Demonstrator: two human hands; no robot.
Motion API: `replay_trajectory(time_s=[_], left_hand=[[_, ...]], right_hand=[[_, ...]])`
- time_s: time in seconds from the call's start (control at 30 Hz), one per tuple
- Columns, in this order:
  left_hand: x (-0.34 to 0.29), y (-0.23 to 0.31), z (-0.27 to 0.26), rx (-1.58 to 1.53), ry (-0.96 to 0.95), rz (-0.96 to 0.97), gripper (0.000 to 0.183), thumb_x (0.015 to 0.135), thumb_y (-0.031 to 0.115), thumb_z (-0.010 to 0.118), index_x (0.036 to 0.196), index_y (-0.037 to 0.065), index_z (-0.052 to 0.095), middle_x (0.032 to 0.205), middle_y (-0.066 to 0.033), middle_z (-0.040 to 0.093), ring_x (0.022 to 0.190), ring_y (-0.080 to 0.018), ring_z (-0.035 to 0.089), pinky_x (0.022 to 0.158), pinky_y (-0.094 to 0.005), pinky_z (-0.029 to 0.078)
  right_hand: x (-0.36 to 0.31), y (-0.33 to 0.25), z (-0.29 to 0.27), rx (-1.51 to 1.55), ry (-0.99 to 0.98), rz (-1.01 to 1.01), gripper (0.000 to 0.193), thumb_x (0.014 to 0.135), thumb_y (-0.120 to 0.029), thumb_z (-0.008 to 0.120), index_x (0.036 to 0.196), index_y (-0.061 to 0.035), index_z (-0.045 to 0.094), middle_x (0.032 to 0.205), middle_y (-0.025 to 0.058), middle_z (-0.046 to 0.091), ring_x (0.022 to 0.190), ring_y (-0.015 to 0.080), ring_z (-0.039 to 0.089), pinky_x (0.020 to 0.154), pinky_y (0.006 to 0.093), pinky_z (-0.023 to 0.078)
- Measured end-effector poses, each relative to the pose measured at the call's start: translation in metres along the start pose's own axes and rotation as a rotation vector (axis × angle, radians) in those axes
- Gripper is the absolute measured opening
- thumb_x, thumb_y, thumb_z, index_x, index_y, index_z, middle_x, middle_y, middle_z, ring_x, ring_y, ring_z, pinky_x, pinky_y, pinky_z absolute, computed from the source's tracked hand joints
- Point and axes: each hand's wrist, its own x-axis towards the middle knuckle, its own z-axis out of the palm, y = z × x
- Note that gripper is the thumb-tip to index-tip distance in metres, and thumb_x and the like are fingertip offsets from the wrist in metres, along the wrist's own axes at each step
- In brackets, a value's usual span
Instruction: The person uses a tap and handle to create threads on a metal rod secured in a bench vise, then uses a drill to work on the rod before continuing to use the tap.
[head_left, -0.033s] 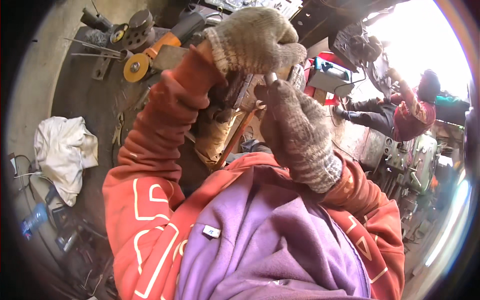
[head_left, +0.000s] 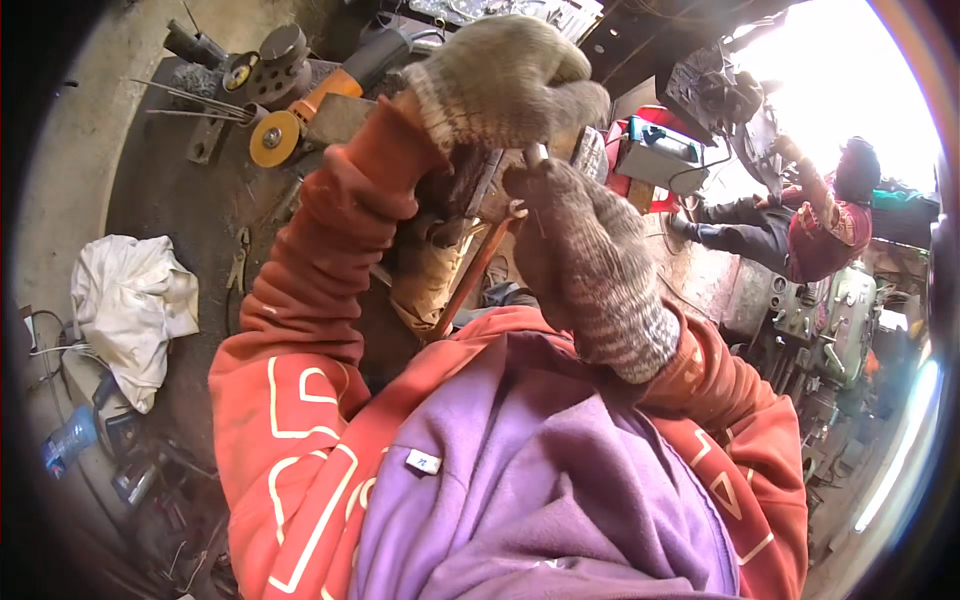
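Note:
Both my hands wear thick knitted work gloves in grey and cream. My left hand point(head_left: 510, 85) is raised at the top centre, its fingers curled and pressed together; what they hold is hidden. Just below and to the right, my right hand point(head_left: 600, 255) is closed around a short, shiny metal cylinder point(head_left: 537, 154), whose end shows between the two gloves. Beside my right fingertips is the pale tip of an orange-brown bar point(head_left: 478, 268), which slants down toward my body. Behind my left hand runs a dark metal edge, mostly covered.
At the upper left lies an orange angle grinder point(head_left: 325, 92) with a yellow disc, near thin rods and metal parts. Pliers point(head_left: 239, 262) and a white cloth point(head_left: 135, 310) lie at left. A grey box point(head_left: 660, 160) and another person point(head_left: 825, 225) are at right, above a levered machine point(head_left: 845, 320).
Both hands have shifted very slightly to the left. The metal cylinder's end has moved with them, and the grip looks the same.

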Motion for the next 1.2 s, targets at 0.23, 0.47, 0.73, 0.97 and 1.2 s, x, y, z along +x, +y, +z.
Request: replay_trajectory(time_s=[0.23,0.47,0.73,0.97,1.2], left_hand=[[-0.103,0.038,0.064,-0.213,0.806,-0.163,0.062,0.100,0.058,0.069,0.114,-0.002,0.075,0.111,-0.0205,0.074,0.102,-0.0363,0.071,0.091,-0.0443,0.056],[-0.119,0.105,0.101,0.274,0.560,-0.264,0.049,0.083,0.034,0.086,0.117,0.001,0.075,0.105,-0.0219,0.074,0.100,-0.0431,0.072,0.091,-0.0499,0.058],[-0.143,0.083,0.018,0.005,0.002,-0.482,0.045,0.090,0.023,0.080,0.131,0.005,0.072,0.110,-0.0206,0.076,0.104,-0.0415,0.073,0.092,-0.0474,0.059],[-0.130,0.128,0.082,0.356,0.622,-0.509,0.029,0.105,0.025,0.070,0.112,-0.002,0.076,0.098,-0.0251,0.075,0.089,-0.0411,0.075,0.079,-0.0441,0.057],[-0.120,0.103,0.077,0.528,0.689,-0.488,0.026,0.106,0.023,0.068,0.097,0.000,0.076,0.081,-0.0248,0.070,0.072,-0.0447,0.068,0.066,-0.0493,0.053]], right_hand=[[0.061,0.019,-0.046,0.431,-0.006,0.096,0.041,0.112,-0.019,0.063,0.148,-0.0013,0.060,0.100,0.0052,0.072,0.085,0.0116,0.068,0.079,0.0302,0.059],[0.122,0.036,-0.001,0.266,-0.409,-0.468,0.035,0.096,-0.043,0.075,0.114,-0.0126,0.077,0.098,0.0174,0.075,0.086,0.0381,0.075,0.072,0.0478,0.058],[0.098,0.012,-0.019,-0.167,-0.259,-0.360,0.030,0.106,-0.041,0.065,0.107,-0.0134,0.078,0.085,0.0132,0.077,0.079,0.0319,0.077,0.066,0.0425,0.060],[0.159,0.040,-0.056,0.287,-1.342,-0.057,0.040,0.106,-0.032,0.072,0.133,-0.0032,0.074,0.101,0.0068,0.079,0.084,0.0136,0.072,0.076,0.0281,0.058],[0.142,0.064,-0.046,0.669,-1.392,0.188,0.038,0.105,-0.026,0.071,0.135,-0.0028,0.071,0.096,0.0088,0.075,0.078,0.0151,0.069,0.067,0.0310,0.055]])
